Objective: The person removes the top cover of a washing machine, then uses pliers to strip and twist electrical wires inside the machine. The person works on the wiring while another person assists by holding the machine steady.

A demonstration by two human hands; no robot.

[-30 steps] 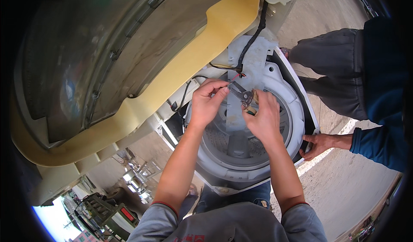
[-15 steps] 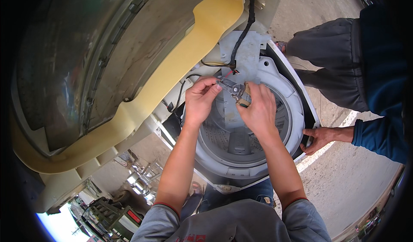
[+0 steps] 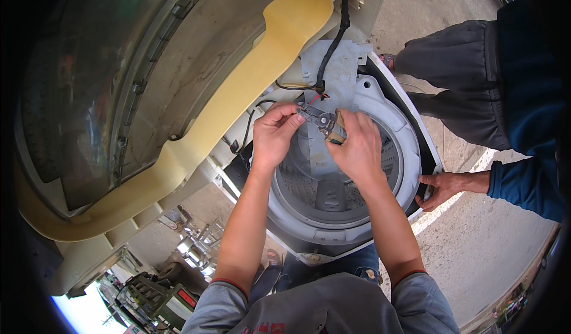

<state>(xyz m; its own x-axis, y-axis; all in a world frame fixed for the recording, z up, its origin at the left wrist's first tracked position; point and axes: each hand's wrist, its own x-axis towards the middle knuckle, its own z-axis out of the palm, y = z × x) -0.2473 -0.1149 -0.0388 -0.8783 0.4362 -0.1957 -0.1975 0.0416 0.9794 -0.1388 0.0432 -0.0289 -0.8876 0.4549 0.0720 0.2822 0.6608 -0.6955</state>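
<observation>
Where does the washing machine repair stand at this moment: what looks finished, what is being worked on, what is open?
Done: the yellowed top lid assembly is swung up, exposing the grey tub ring. In hand: the left hand and right hand pinch a small wired part above the drum. Another person's hand rests on the cabinet edge. Left: the black cable hangs loose and the top is open.

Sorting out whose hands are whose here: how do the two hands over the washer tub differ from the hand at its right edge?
The left hand and right hand come up from the lower edge on bare forearms; the co-worker's hand enters from the right in a blue sleeve. The two pinch a small dark tool above the tub; the co-worker's hand only grips the washer's rim. All three are bare.
</observation>
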